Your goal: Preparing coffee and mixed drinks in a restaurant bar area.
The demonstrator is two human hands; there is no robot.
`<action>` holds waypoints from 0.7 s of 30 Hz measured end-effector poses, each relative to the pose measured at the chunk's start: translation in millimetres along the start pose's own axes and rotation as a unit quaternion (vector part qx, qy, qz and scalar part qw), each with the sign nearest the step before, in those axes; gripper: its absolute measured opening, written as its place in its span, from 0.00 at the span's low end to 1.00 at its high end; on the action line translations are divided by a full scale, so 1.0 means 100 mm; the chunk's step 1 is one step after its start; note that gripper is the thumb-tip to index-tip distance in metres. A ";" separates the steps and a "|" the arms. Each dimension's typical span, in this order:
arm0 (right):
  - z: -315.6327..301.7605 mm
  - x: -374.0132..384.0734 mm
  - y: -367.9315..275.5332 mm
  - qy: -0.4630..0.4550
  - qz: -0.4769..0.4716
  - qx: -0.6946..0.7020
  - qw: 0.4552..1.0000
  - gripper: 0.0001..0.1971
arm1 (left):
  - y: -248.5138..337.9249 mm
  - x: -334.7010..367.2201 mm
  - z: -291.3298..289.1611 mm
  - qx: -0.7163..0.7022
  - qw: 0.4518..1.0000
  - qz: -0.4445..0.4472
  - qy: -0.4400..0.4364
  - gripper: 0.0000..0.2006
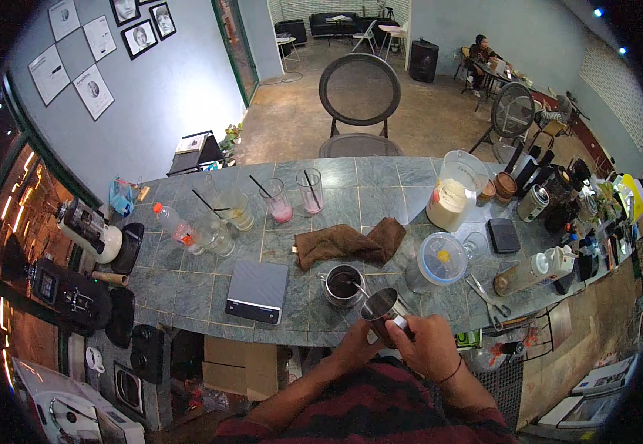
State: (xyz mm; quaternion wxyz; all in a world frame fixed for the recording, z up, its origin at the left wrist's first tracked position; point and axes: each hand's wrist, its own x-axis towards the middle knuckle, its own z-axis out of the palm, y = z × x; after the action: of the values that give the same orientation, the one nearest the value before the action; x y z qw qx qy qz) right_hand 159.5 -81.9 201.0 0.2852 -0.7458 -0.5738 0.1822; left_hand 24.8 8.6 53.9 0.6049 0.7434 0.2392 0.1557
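My right hand [431, 346] is closed round a steel pitcher [381, 305], its thumb along the side. My left hand [357, 342] is at the pitcher's lower left side, fingers curled against it and partly hidden. Tilted toward the far left, the pitcher has its rim by a glass mug [334, 296] holding dark liquid. A thin pale streak runs between the two; whether it is a pour or a spoon I cannot tell. Just beyond the mug lies a crumpled brown cloth [347, 244]. Left of the mug is a flat grey scale [256, 291].
Used glasses with straws [277, 207] and plastic bottles [188, 233] stand at the far left. On the right are a pitcher of cream-coloured contents [449, 203], a blue-lidded tub [441, 259], scissors [493, 303] and a squat bottle [517, 277]. A grinder [88, 233] stands left.
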 end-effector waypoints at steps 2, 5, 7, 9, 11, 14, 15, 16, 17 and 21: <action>-0.01 -0.03 0.02 -0.005 0.021 0.009 1.000 0.20 | -0.05 0.00 0.03 -0.001 1.000 0.016 -0.003 0.20; -0.01 -0.06 0.05 -0.010 0.018 0.006 1.000 0.20 | -0.11 -0.10 0.08 0.029 0.999 0.029 0.014 0.18; 0.04 -0.08 0.07 0.014 0.003 0.025 1.000 0.17 | -0.10 -0.14 0.10 0.060 0.997 0.028 0.032 0.17; 0.09 -0.06 0.10 0.028 -0.004 0.020 0.999 0.17 | -0.07 -0.15 0.11 0.022 0.998 -0.014 0.056 0.14; 0.14 -0.04 0.09 0.041 -0.012 0.015 0.999 0.17 | -0.07 -0.11 0.08 0.030 0.996 0.016 0.078 0.13; 0.17 0.03 0.07 0.031 0.019 0.002 0.999 0.21 | -0.22 -0.01 0.09 0.039 0.989 0.078 0.122 0.13; 0.19 0.05 0.08 0.044 -0.003 0.013 0.999 0.19 | -0.26 0.01 0.09 0.040 0.983 0.109 0.144 0.13; 0.20 0.06 0.09 0.058 -0.024 0.023 0.998 0.17 | -0.28 0.01 0.08 0.041 0.983 0.110 0.144 0.13; 0.20 0.06 0.10 0.059 -0.025 0.023 0.998 0.17 | -0.30 0.00 0.05 0.011 0.989 0.075 0.123 0.14; 0.22 0.00 0.15 0.052 -0.003 0.058 0.997 0.20 | -0.34 -0.08 0.05 0.013 0.990 0.078 0.113 0.15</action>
State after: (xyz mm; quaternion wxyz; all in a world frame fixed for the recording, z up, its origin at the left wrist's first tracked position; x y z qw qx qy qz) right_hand 157.8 -79.6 174.0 0.3584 -0.7344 -0.5490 0.1754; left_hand 14.9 5.1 19.9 0.5502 0.7453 0.2496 0.2820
